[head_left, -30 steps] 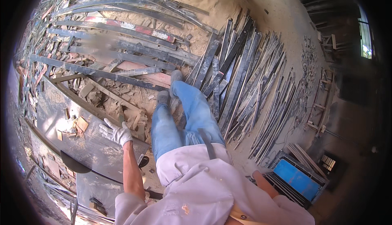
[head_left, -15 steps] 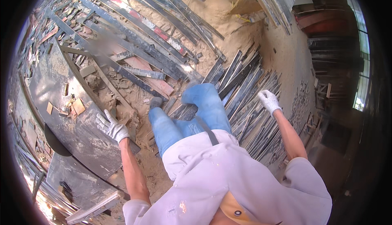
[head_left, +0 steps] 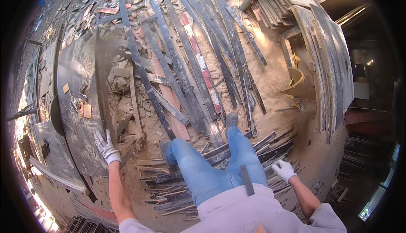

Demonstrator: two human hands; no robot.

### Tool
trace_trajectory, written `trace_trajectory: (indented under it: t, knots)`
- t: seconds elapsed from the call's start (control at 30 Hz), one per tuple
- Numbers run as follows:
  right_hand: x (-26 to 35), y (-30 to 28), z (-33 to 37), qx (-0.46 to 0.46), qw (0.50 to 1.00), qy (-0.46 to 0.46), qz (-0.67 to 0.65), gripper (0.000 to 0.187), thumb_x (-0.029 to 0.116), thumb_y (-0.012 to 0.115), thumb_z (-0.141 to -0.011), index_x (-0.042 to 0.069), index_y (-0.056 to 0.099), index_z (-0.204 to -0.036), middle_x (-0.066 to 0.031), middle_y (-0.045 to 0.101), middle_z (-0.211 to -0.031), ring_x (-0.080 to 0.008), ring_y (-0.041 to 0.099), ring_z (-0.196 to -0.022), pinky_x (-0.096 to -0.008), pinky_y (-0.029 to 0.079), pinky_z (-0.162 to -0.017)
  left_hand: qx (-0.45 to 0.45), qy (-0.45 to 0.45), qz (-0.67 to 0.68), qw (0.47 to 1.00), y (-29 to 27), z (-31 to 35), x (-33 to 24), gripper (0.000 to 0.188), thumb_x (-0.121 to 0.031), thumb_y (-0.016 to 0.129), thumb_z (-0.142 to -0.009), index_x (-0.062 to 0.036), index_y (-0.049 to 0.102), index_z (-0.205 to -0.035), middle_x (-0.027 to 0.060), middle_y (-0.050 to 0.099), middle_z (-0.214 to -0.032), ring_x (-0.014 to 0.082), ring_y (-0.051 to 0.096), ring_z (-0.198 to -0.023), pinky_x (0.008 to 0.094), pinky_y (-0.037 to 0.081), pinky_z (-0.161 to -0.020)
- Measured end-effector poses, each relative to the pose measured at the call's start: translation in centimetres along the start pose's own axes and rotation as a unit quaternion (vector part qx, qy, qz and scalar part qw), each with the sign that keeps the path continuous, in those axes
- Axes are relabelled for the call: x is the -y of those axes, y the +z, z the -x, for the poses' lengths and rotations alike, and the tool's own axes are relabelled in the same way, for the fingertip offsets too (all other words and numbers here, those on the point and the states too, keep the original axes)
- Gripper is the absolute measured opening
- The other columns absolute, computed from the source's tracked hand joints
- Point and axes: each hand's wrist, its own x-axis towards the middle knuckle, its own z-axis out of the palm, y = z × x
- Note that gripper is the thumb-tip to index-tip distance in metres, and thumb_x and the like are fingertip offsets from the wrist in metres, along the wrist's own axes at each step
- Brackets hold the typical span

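Note:
My left hand (head_left: 106, 147), in a whitish work glove, has its fingers spread and nothing in them. It is at the near right edge of a scuffed dark flat table (head_left: 80, 146); whether it touches the edge I cannot tell. A dark half-disc (head_left: 56, 115), like a saw blade, stands up from a slot in that table, with small wood offcuts (head_left: 86, 110) lying nearby. My right hand (head_left: 283, 169), in a matching glove, hangs above a pile of thin dark wood strips (head_left: 272, 150). Its fingers are loosely bent, with no object visible in them.
Long dark planks (head_left: 182, 72), one painted red and white (head_left: 198, 57), lie on sandy ground ahead of my feet. Broken wood scraps (head_left: 122, 74) fill the gap beside the table. At the right, boards (head_left: 327, 72) are stacked by a curved tan piece (head_left: 301, 87).
My body and view have turned to the right, so the planks now lie straight ahead. Both hands are lower in the picture. Neither has picked anything up.

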Motion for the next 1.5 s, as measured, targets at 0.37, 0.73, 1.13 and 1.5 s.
trace_trajectory:
  t: [0.37, 0.73, 1.13, 1.5]
  knots:
    - [5.5, -11.2, -20.3, -0.008, 0.997, -0.033, -0.068, 0.032, 0.027, 0.069, -0.1, 0.001, 0.07, -0.12, -0.0108, 0.077, -0.104, -0.0156, 0.069, -0.096, -0.0331, 0.055, -0.087, -0.159, 0.072, 0.052, 0.983, -0.1, -1.2, -1.1, 0.095, 0.011, 0.054, -0.077, -0.0358, 0.044, -0.159, 0.0222, 0.031, -0.166, 0.0424, 0.033, -0.152, 0.0471, 0.031, -0.125]
    - [-2.2, -6.8, -13.8, 0.056, 0.995, 0.039, -0.074, 0.027, 0.025, 0.071, -0.099, 0.004, 0.073, -0.115, -0.0106, 0.077, -0.099, -0.0168, 0.07, -0.09, -0.0339, 0.055, -0.086, -0.147, 0.096, 0.047, 0.983, -0.6, -5.1, -0.2, 0.099, 0.01, 0.053, -0.071, -0.0358, 0.045, -0.159, 0.025, 0.029, -0.167, 0.0432, 0.03, -0.154, 0.0462, 0.028, -0.126]
    - [13.0, 15.3, -33.0, 0.076, 0.991, -0.089, -0.065, 0.051, 0.043, 0.072, -0.091, 0.004, 0.069, -0.124, -0.0189, 0.075, -0.115, -0.032, 0.071, -0.11, -0.0404, 0.054, -0.096, -0.251, 0.099, -0.071, 0.96, -0.9, -4.3, -1.2, 0.077, 0.01, 0.054, -0.086, -0.0243, 0.052, -0.154, 0.0169, 0.045, -0.16, 0.0351, 0.045, -0.146, 0.0478, 0.038, -0.121]
    - [4.5, 42.9, -52.8, 0.12, 0.993, 0.004, -0.021, 0.086, 0.055, 0.077, -0.079, -0.007, 0.056, -0.136, -0.0356, 0.062, -0.132, -0.0433, 0.062, -0.127, -0.0492, 0.05, -0.106, 0.453, -0.319, 0.397, 0.732, 43.4, 27.7, -62.9, 0.036, -0.023, 0.059, -0.091, -0.0027, 0.072, -0.117, 0.0208, 0.072, -0.124, 0.035, 0.07, -0.114, 0.0395, 0.054, -0.096]
